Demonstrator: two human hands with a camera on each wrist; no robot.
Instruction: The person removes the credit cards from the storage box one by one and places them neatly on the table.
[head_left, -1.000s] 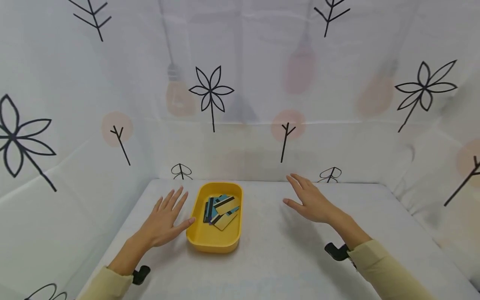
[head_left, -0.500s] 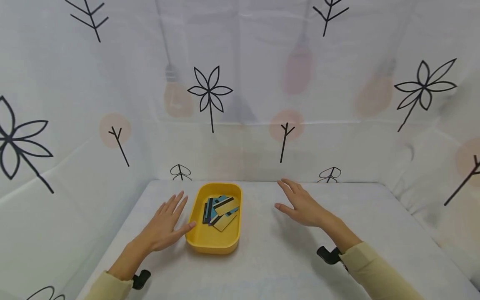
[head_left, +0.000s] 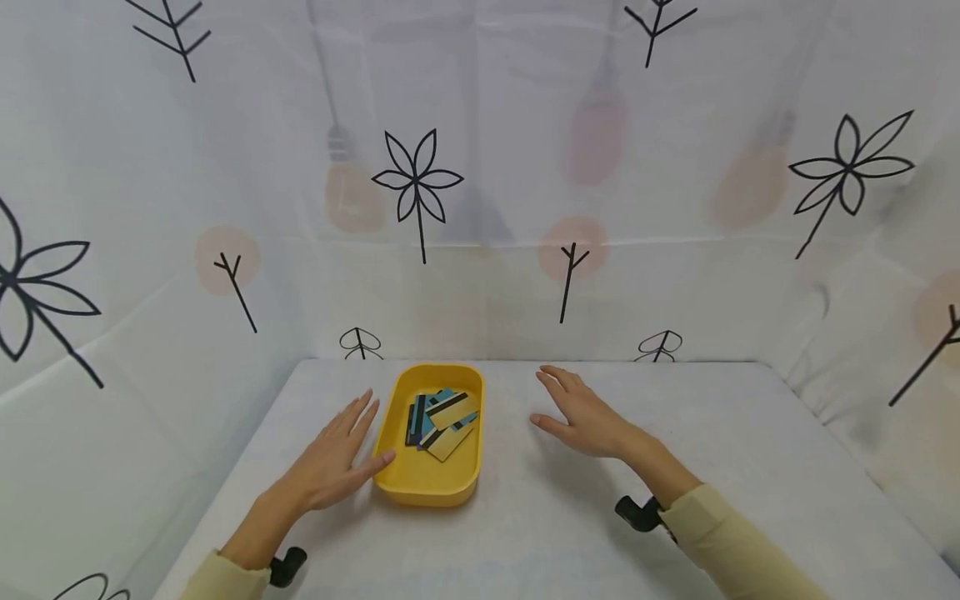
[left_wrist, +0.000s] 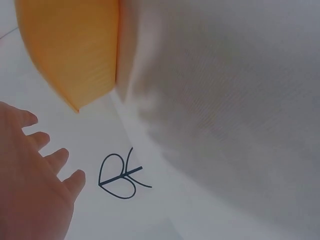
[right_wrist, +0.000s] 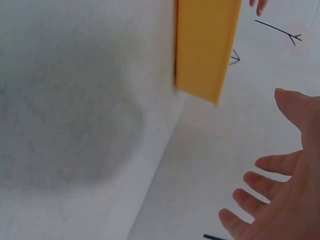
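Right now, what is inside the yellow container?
Overlapping cards lie inside the yellow container, showing blue and gold surfaces with dark stripes. The lower ones are partly covered, so their full surfaces and the exact count cannot be seen.

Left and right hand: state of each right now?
Left hand: open, holding nothing; thumb at the yellow tray, contact can't be told.
Right hand: open, holding nothing, apart from the yellow tray.

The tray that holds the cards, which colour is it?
The tray is yellow; it shows best in the head view.
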